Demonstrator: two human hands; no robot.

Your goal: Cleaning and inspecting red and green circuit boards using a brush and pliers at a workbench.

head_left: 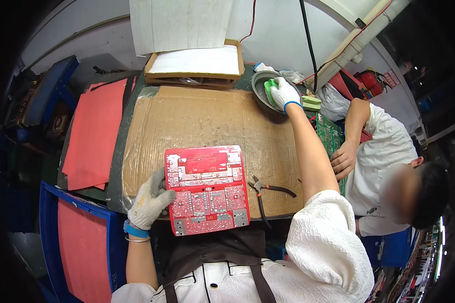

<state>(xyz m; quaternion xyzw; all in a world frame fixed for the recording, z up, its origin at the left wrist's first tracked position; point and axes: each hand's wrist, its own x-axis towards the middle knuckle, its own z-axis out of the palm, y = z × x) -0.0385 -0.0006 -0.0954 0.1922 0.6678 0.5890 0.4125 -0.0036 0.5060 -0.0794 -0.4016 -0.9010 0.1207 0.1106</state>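
Observation:
My left hand [150, 200], in a white knit glove, grips the left edge of a red circuit board [207, 190] dotted with silvery solder. The board is tilted over the near edge of the cardboard sheet. At the far right my gloved right hand [285, 94] reaches into a grey bowl [261, 92], its fingers wrapped round a green sponge [270, 90]. What lies at the bottom of the bowl is hidden by the hand. Beside the red board, cutting pliers [260, 190] with black and orange handles lie with their jaws apart.
Scraps litter the cardboard sheet [207, 116]. Red sheets [94, 136] lie at the left, above a blue crate [107, 222]. A cardboard box [194, 78] stands at the back. On the right, a co-worker's hand [343, 159] rests by a green circuit board [328, 135], near a light-green block [312, 103].

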